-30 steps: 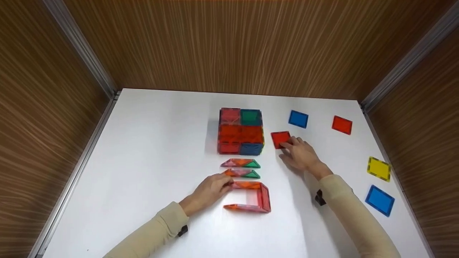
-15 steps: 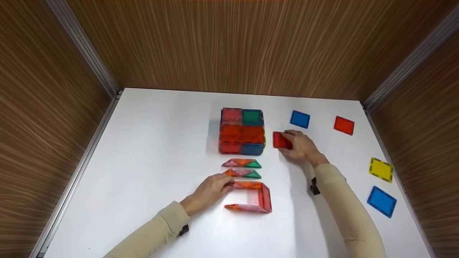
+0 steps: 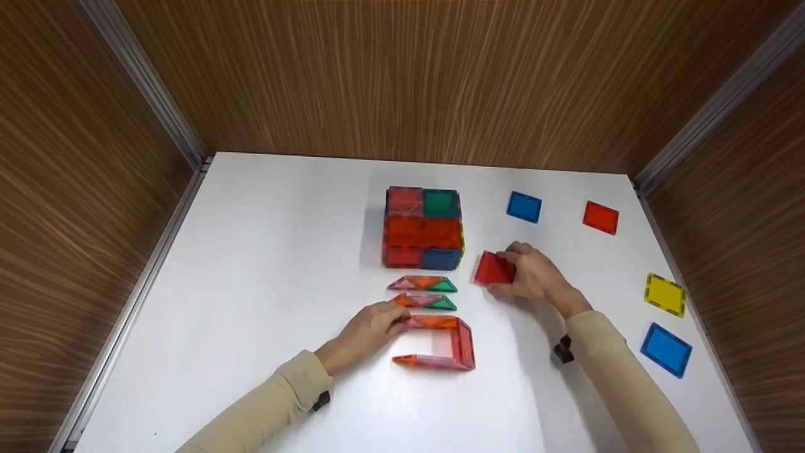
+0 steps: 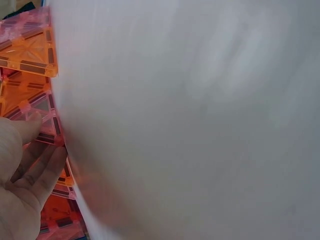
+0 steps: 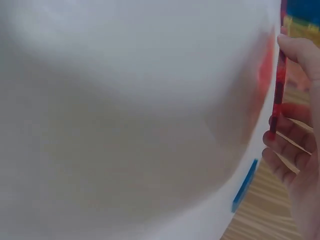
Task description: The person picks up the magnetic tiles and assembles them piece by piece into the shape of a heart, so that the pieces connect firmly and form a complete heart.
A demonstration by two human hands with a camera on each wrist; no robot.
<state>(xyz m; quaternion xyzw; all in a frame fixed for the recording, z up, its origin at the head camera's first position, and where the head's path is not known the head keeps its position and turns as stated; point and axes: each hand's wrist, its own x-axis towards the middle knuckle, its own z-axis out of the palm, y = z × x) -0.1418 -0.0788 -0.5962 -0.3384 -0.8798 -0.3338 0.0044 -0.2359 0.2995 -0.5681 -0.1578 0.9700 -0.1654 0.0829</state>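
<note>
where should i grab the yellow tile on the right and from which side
The yellow tile lies flat on the table, so its opposite edges look best: pinch them from above with the right hand, once it lets go of the red tile it holds.

Free table (image 3: 270, 239) at left, tile block (image 3: 422, 231) mid-table, tile frame (image 3: 465, 345) nearer

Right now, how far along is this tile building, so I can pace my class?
Apparently done: the box stands beyond two finished-looking strips. In hand: the right hand holds a red tile, and the left hand pinches the frame. Probably left: the frame's left side is open, and two blue tiles, a yellow tile and a loose red tile lie flat on the table.
</note>
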